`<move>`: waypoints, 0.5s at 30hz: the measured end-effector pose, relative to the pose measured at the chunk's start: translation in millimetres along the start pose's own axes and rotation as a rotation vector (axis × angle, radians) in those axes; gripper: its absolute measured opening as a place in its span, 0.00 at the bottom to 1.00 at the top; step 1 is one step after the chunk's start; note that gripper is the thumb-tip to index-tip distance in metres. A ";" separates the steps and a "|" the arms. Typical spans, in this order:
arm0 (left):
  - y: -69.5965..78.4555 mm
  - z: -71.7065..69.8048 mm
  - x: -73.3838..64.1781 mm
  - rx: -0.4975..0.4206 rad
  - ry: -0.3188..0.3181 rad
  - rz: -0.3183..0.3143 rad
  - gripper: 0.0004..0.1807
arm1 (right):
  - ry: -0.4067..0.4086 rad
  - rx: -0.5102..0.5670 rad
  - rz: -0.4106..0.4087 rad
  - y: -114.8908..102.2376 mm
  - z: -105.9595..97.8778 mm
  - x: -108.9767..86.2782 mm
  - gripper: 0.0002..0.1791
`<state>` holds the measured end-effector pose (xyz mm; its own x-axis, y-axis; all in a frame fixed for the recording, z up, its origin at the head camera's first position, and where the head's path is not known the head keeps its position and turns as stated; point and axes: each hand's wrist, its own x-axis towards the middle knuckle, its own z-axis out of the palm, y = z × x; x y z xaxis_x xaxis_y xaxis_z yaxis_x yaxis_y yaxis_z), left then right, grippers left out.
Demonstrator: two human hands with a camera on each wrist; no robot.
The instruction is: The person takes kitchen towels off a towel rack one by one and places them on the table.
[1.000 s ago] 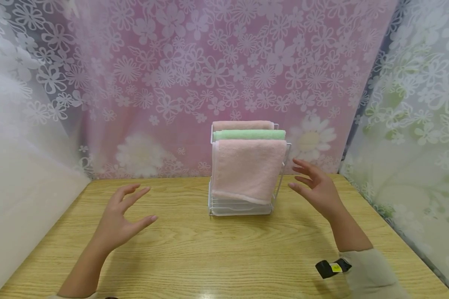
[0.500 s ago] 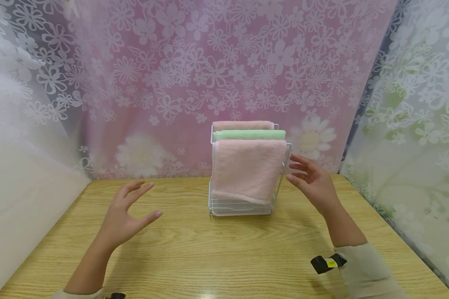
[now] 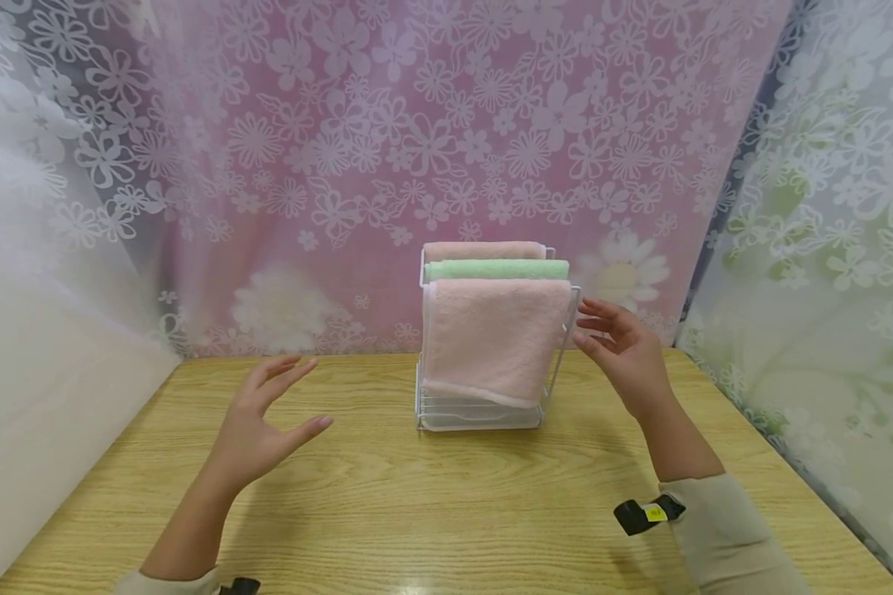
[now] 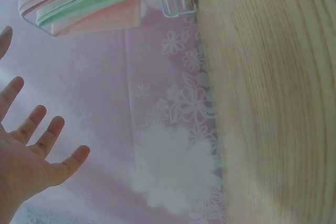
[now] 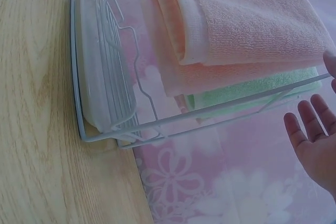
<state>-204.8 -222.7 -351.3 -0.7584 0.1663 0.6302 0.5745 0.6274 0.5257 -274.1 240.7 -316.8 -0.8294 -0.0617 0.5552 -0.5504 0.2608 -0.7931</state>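
A white wire rack [image 3: 554, 364] stands on the wooden table, with a pale tray [image 5: 89, 61] in its base. Over its bars hang a pink towel [image 3: 494, 335] in front, a green towel [image 3: 499, 269] behind it and another pink towel [image 3: 484, 249] at the back. My right hand [image 3: 628, 359] is just right of the rack, fingertips close to its side wire, fingers spread and holding nothing. In the left wrist view the fingers of my left hand [image 4: 26, 150] are spread too. That hand [image 3: 256, 426] hovers over the table, well left of the rack.
The wooden table [image 3: 387, 512] ends at a pink flowered curtain [image 3: 342, 165] behind the rack. A whitish sheet [image 3: 52, 330] closes the left side and a flowered one [image 3: 826, 314] the right. A black strap device [image 3: 643, 514] sits on the right wrist.
My right hand has moved left and slightly up, closer to the rack's side. My left hand has drifted right and a little forward. The rack and towels stay in place.
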 end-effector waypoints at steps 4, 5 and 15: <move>2.4 2.0 2.7 -0.010 0.006 0.010 0.39 | 0.016 0.019 0.019 -2.0 0.6 3.1 0.26; 2.8 2.6 3.4 -0.015 0.006 0.012 0.39 | 0.017 0.026 0.022 -2.4 0.8 3.7 0.26; 8.7 7.7 10.1 -0.047 0.009 0.057 0.38 | 0.034 0.100 0.049 -2.8 3.0 11.5 0.25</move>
<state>-209.8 -209.7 -344.8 -0.7215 0.1935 0.6648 0.6305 0.5804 0.5154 -282.4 236.3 -309.0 -0.8529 -0.0180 0.5218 -0.5173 0.1653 -0.8397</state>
